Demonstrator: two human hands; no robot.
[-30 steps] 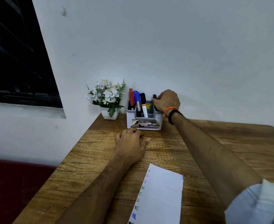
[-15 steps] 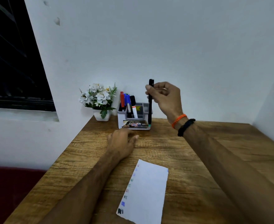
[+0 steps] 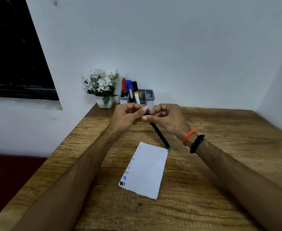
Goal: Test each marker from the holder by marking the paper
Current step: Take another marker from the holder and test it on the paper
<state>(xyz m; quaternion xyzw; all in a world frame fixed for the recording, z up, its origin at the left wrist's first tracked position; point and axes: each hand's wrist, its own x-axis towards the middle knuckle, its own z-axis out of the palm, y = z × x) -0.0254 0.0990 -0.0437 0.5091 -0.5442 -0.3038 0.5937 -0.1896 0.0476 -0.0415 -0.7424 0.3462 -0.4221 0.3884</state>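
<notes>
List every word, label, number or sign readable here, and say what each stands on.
No text can be read.
White-barrelled marker in the grey plastic holder: a printed band, too blurred.
Yellow sticker inside the holder: a dark mark, unreadable.
White paper sheet: only colour test marks, no writing.
Slim black marker held by both hands: no visible print.

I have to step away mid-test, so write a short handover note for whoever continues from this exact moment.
Left hand and right hand both grip the slim black marker above the table, its teal end towards the paper. It looks capped, though fingers hide the top.
The holder by the wall keeps red, blue and black-capped markers.
Done: a column of test marks along the paper's left edge.
Left: mark with this one, return it, then test any untested ones.
</notes>
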